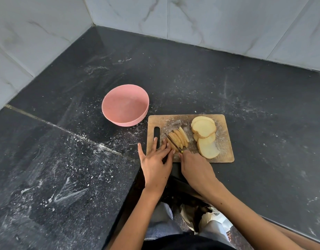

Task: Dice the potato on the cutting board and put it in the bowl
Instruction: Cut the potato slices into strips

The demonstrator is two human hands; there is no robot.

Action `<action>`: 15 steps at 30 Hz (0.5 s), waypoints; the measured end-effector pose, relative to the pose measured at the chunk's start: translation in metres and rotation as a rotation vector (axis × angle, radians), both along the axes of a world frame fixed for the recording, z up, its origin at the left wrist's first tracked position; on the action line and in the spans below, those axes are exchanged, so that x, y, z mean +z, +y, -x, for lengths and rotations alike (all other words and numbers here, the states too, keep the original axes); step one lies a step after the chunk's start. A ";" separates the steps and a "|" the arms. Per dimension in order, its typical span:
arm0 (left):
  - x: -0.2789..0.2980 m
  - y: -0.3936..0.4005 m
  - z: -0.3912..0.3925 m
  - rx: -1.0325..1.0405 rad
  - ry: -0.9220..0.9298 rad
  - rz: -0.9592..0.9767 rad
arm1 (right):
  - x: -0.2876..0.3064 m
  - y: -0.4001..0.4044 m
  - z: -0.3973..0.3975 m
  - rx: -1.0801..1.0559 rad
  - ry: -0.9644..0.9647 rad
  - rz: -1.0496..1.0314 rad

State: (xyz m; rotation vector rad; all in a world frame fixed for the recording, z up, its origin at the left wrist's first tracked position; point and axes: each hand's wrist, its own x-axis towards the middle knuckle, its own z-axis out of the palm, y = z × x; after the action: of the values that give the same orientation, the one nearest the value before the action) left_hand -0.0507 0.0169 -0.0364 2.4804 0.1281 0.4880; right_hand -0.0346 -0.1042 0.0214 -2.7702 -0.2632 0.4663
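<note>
Fingers of my left hand (155, 157) lie straight and spread, flat on the near left corner of the cutting board (226, 141), with the fingertips pressing on the near end of a row of potato strips (179, 138). The thumb sticks out to the left, off the board and over the counter (263, 105). My right hand (194, 166) is curled around the handle of a knife (173, 143); the handle is hidden inside my grip, apart from a small yellow-green bit at the base of the blade. The thin blade runs up and to the left from my fist and lies across the strips, right beside my left fingertips.

One board, wooden, with a slot handle on its left side. One knife. One pink bowl (126, 105), standing on the counter just beyond the board's far left corner, with nothing in it. On the right half of the board lie the round potato slices (204, 129), overlapping in a loose pile; I can count about four, though some are partly covered. The strips fan out in a leaning row of about five or six. No diced pieces show on the board.
</note>
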 end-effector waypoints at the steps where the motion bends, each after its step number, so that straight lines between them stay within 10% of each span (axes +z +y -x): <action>1: 0.001 0.000 0.000 0.006 -0.006 -0.001 | 0.000 0.000 -0.001 0.008 0.001 0.009; 15: 0.002 0.002 -0.009 0.035 -0.002 0.032 | 0.005 0.002 -0.016 0.075 0.045 0.055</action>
State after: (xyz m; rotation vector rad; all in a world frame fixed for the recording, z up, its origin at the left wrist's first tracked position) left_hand -0.0420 0.0190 -0.0342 2.4504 0.1781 0.4991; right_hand -0.0187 -0.1022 0.0262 -2.8069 -0.3501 0.5613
